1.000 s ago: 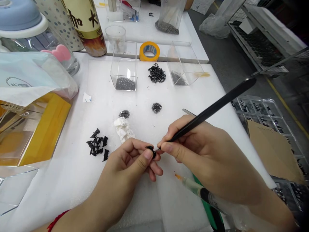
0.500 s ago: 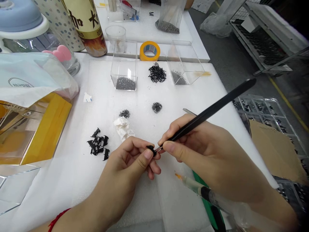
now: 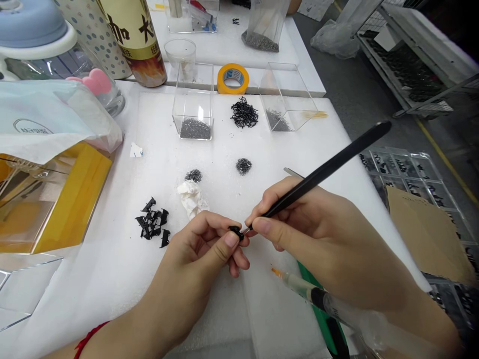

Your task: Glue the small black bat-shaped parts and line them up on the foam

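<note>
My left hand (image 3: 190,264) pinches a small black plastic part (image 3: 236,232) between thumb and fingertips. My right hand (image 3: 318,244) grips long black tweezers (image 3: 329,172), whose steel tips touch that part. A heap of similar black pieces (image 3: 151,224) lies on the white foam sheet (image 3: 112,279) left of my left hand. A crumpled white tissue (image 3: 192,199) sits just above my left fingers. Two small piles of tiny dark metal pieces (image 3: 243,166) (image 3: 193,175) lie beyond it. A syringe with an orange tip (image 3: 299,289) lies under my right hand.
Clear acrylic boxes (image 3: 193,102) (image 3: 286,98) holding tiny dark parts and a loose black pile (image 3: 244,112) stand at the far side, near orange tape (image 3: 232,79). A yellow box (image 3: 56,199) sits left under a plastic bag (image 3: 45,117). A clear tray (image 3: 411,174) and cardboard (image 3: 428,234) lie right.
Both hands stay almost still on the black part. The tweezers' far end has swung slightly left, and the view has shifted a little.
</note>
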Demonstrator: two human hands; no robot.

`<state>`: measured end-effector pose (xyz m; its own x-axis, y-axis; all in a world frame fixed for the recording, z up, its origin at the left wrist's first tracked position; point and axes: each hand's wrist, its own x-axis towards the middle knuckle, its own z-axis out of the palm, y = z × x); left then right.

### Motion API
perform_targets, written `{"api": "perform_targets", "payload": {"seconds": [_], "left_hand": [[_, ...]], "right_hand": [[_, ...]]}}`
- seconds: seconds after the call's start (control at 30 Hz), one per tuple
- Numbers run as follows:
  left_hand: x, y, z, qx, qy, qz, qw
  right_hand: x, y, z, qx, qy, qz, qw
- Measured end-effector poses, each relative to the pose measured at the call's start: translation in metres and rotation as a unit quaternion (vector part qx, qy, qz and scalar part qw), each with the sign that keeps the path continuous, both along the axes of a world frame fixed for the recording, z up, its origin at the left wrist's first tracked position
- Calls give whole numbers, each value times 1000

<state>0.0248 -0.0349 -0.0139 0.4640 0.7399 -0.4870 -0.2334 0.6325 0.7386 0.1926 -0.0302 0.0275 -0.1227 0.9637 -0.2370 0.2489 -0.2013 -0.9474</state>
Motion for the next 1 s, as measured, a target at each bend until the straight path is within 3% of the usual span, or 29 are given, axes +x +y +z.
{"api": "perform_targets", "payload": {"seconds": [0.67,1.0], "left_hand": [[0,0,0,1,-12,7,1000],[3,3,4,-5,-20,14,1000]], "right_hand": [[-1,0,1,3,-20,-6,1000],[0,2,0,-9,50,-25,998]]}}
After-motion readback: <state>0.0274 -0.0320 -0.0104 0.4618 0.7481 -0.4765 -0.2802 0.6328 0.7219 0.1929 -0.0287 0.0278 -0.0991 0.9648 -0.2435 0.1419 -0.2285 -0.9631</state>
